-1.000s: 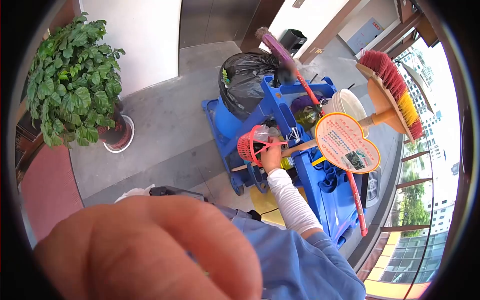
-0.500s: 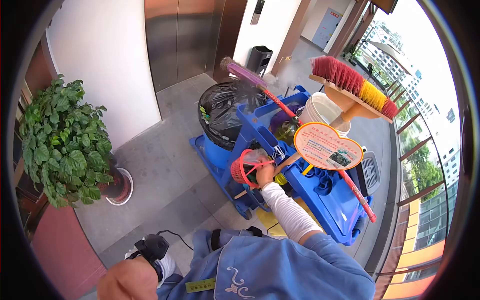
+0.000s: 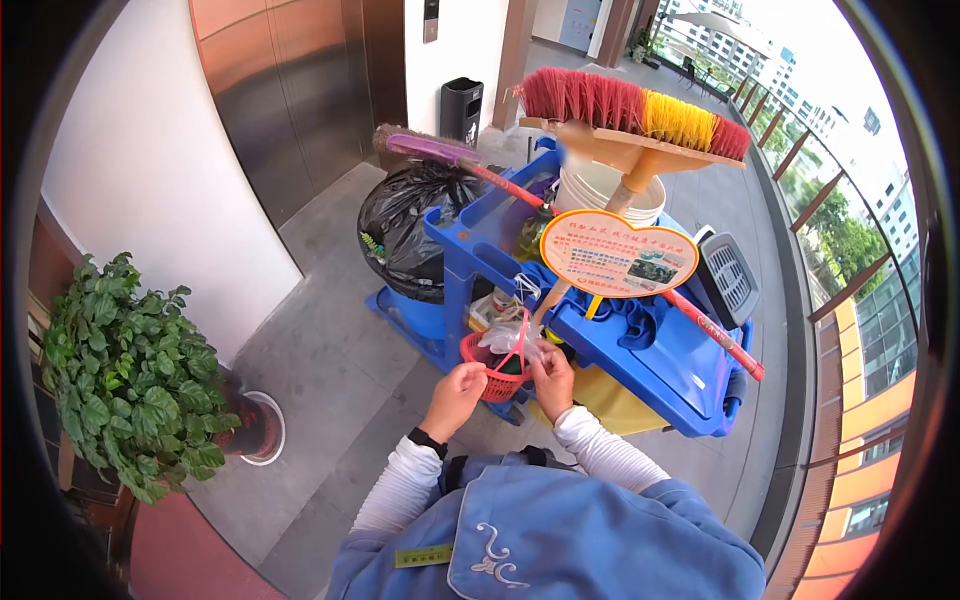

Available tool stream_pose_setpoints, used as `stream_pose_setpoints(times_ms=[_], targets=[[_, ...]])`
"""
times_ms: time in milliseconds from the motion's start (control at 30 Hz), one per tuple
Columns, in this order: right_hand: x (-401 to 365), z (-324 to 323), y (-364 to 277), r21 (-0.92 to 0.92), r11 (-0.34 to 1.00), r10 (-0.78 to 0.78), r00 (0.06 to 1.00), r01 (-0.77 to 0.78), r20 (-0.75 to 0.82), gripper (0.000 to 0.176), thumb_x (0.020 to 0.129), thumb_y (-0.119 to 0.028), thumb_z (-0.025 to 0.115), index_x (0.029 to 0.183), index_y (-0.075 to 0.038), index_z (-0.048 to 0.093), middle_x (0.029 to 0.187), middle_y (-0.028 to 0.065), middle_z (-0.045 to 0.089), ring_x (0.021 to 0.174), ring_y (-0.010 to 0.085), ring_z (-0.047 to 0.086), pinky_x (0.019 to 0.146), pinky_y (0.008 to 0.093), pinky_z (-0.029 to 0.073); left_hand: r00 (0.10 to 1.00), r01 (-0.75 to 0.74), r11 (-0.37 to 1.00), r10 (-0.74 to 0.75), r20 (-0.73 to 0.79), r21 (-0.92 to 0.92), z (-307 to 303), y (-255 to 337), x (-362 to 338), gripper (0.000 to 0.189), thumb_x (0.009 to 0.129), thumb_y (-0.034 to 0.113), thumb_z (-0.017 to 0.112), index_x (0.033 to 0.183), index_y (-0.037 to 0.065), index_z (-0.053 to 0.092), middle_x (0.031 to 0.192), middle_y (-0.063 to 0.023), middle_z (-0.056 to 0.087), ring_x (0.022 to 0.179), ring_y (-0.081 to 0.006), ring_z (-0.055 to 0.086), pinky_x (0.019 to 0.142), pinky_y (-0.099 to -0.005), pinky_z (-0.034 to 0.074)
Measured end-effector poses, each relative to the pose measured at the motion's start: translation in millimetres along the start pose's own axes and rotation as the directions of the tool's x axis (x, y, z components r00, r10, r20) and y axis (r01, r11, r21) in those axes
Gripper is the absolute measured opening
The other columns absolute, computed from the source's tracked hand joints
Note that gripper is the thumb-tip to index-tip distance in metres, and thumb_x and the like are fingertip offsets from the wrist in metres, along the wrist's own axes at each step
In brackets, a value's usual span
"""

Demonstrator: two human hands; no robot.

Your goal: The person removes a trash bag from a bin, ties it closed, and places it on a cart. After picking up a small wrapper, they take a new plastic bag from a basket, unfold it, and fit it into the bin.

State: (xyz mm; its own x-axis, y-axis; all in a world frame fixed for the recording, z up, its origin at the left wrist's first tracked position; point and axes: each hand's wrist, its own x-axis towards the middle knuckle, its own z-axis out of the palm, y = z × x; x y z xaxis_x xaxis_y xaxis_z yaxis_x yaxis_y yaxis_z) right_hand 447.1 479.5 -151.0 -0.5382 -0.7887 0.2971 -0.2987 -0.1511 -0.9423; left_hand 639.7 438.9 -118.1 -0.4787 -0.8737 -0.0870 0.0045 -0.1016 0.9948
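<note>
Your left hand (image 3: pixel 455 393) pinches the near-left rim of the small red plastic mesh basket (image 3: pixel 490 368); your right hand (image 3: pixel 552 377) clasps its right rim. The basket sits against the blue plastic cleaning cart's (image 3: pixel 655 352) near-left side.

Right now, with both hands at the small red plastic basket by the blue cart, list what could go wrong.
1. The small red plastic basket is at the near side of the blue plastic cleaning cart, between the left hand and right hand. A slip could spill its crumpled clear plastic bag.
2. The long red-handled brush juts past the cart's corner and could snag on something nearby.
</note>
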Motion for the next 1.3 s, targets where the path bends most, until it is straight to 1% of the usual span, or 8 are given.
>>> stream_pose_setpoints(times_ms=[100, 367, 433, 567, 800, 967, 1133, 1300], targets=[[-14, -25, -39, -0.243, 0.956, -0.142, 0.985, 0.163, 0.101, 0.019, 0.076, 0.001, 0.065, 0.075, -0.001, 0.046, 0.111, 0.0155, 0.058, 0.077, 0.0187, 0.059, 0.069, 0.0263, 0.048, 0.904, 0.425, 0.851, -0.385, 0.184, -0.308, 10, 30, -10, 0.034, 0.089, 0.029, 0.057, 0.110, 0.003, 0.052, 0.102, -0.0083, 0.058, 0.088, -0.0187, 0.061, 0.078, -0.0304, 0.050], [-35, -71, -65, -0.423, 0.844, -0.313, 0.943, 0.331, 0.113, 0.020, 0.076, 0.002, 0.066, 0.076, -0.001, 0.046, 0.114, 0.0193, 0.056, 0.099, 0.0291, 0.059, 0.081, 0.0320, 0.048, 0.827, 0.515, 0.826, -0.409, 0.386, -0.229, 26, 21, -9, 0.043, 0.089, 0.036, 0.056, 0.113, 0.001, 0.047, 0.110, -0.0142, 0.055, 0.101, -0.0237, 0.057, 0.083, -0.0349, 0.050], [-31, -67, -53, -0.327, 0.945, -0.017, 1.000, 0.022, 0.018, 0.019, 0.078, 0.002, 0.064, 0.076, -0.002, 0.045, 0.114, 0.0169, 0.056, 0.092, 0.0209, 0.059, 0.077, 0.0279, 0.048, 0.781, 0.577, 0.762, -0.407, 0.474, -0.294, 27, 31, -9, 0.047, 0.089, 0.037, 0.056, 0.115, 0.000, 0.046, 0.112, -0.0163, 0.054, 0.104, -0.0257, 0.056, 0.087, -0.0367, 0.048], [-18, -48, -28, 0.418, 0.872, 0.319, 0.943, -0.255, -0.091, 0.016, 0.083, 0.004, 0.058, 0.077, -0.003, 0.045, 0.113, 0.0108, 0.058, 0.079, 0.0080, 0.054, 0.068, 0.0208, 0.045, 0.836, 0.538, 0.710, -0.378, 0.398, -0.455, 32, 16, 5, 0.054, 0.087, 0.038, 0.058, 0.114, -0.006, 0.044, 0.115, -0.0221, 0.052, 0.108, -0.0299, 0.054, 0.094, -0.0415, 0.044], [-46, -44, -116, -0.252, 0.815, -0.472, 0.851, 0.521, 0.231, 0.016, 0.079, 0.006, 0.059, 0.079, -0.003, 0.045, 0.116, 0.0160, 0.056, 0.089, 0.0224, 0.061, 0.075, 0.0307, 0.050, 0.813, 0.582, 0.571, -0.411, 0.412, -0.579, 16, 29, 1, 0.065, 0.087, 0.053, 0.049, 0.118, -0.004, 0.044, 0.119, -0.0194, 0.051, 0.111, -0.0296, 0.052, 0.096, -0.0443, 0.041], [-62, -33, -125, -0.053, 0.870, -0.307, 0.625, 0.489, 0.718, 0.018, 0.072, -0.002, 0.064, 0.075, -0.001, 0.046, 0.113, 0.0144, 0.057, 0.081, 0.0324, 0.061, 0.070, 0.0376, 0.052, 0.843, 0.499, 0.434, -0.042, 0.536, -0.750, 8, 40, -30, 0.062, 0.091, 0.049, 0.045, 0.133, 0.005, 0.035, 0.126, -0.0106, 0.049, 0.115, -0.0238, 0.049, 0.097, -0.0387, 0.040], [-53, -24, -136, -0.024, 0.905, -0.267, 0.612, 0.425, 0.744, 0.018, 0.074, -0.002, 0.063, 0.075, -0.002, 0.045, 0.112, 0.0142, 0.058, 0.079, 0.0325, 0.061, 0.067, 0.0369, 0.051, 0.950, 0.213, 0.899, -0.099, 0.296, -0.382, -19, 28, -45, 0.046, 0.087, 0.015, 0.058, 0.128, 0.003, 0.041, 0.118, -0.0084, 0.053, 0.109, -0.0181, 0.052, 0.092, -0.0321, 0.042], [-50, -21, -138, -0.021, 0.903, -0.271, 0.607, 0.429, 0.747, 0.019, 0.076, -0.002, 0.063, 0.074, -0.002, 0.044, 0.111, 0.0138, 0.059, 0.084, 0.0314, 0.061, 0.071, 0.0358, 0.050, 0.986, 0.140, 0.522, -0.155, 0.068, -0.841, -46, 7, -44, 0.034, 0.092, 0.017, 0.050, 0.122, 0.002, 0.046, 0.119, -0.0126, 0.054, 0.110, -0.0237, 0.053, 0.094, -0.0404, 0.042]])
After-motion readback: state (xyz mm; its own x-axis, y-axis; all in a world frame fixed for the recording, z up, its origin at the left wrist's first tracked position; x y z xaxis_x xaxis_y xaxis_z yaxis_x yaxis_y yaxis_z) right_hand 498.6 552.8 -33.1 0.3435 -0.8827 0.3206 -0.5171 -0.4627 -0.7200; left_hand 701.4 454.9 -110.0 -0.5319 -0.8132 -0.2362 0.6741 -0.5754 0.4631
